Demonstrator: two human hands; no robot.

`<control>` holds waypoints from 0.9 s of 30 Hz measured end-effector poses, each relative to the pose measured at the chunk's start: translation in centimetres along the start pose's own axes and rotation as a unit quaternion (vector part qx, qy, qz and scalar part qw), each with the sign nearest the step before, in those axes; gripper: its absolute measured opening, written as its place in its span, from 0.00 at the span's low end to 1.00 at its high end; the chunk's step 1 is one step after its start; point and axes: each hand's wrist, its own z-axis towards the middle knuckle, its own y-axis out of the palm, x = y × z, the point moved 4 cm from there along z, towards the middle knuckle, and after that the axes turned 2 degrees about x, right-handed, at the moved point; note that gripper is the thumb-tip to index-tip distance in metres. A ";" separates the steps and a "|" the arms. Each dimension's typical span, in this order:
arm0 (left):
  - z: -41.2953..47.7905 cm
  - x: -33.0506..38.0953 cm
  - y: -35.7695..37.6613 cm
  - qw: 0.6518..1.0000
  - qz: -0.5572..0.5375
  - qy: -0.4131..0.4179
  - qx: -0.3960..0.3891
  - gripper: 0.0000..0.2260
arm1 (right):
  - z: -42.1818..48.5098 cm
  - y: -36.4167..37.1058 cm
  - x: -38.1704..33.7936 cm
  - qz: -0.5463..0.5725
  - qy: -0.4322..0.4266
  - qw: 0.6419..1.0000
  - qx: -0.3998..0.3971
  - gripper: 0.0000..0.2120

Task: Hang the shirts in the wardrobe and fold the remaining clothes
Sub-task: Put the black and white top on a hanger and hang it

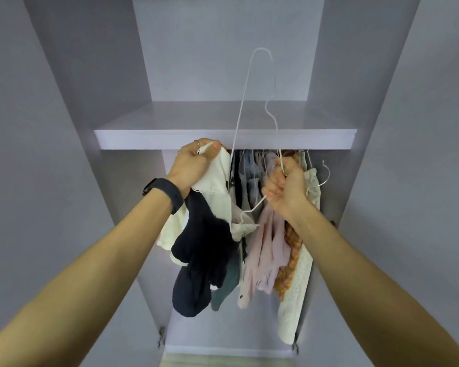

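Two bare forearms reach up into the wardrobe (pixel 90 75). One black wristband (pixel 164 193) sits just below the left grip (pixel 196 162), and one ring (pixel 197 143) shows on a finger. The left grip is closed, pinching the top edge of one white shirt (pixel 217 181) just under the front of the shelf (pixel 143 140). The shirt hangs down from this grip. One dark garment (pixel 204 247) droops below it in front of the shirt; how it is held cannot be told.

Between the two grips runs one white wire hanger (pixel 243 102). Its wire rises from beside the left grip, loops well above the shelf and comes down into the right grip (pixel 286 184). The right grip is a tight fist around the wire; a bent end of wire comes out below it toward the shirt.

Behind both grips, clothes hang close together; the grey ones at the back cannot be counted. Below the right grip hang one pink garment (pixel 265 255), one orange patterned one (pixel 289 263) and one white lace one (pixel 297 295). Just right of the right grip, one spare hanger hook (pixel 325 173) sticks out.
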 end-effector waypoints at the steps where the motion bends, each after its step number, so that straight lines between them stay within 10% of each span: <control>1: 0.1 0.5 -0.3 1.000 0.015 0.013 -0.012 0.06 | 0.1 -0.6 0.6 0.026 0.019 0.999 0.010 0.20; 16: -1.9 5.1 -4.3 0.992 0.062 0.041 -0.101 0.09 | 0.5 1.0 1.5 0.056 0.048 0.997 0.036 0.18; 27: -1.3 5.8 -7.9 0.993 0.100 0.054 0.033 0.09 | -0.5 -1.6 5.5 -0.341 -0.107 0.929 0.099 0.23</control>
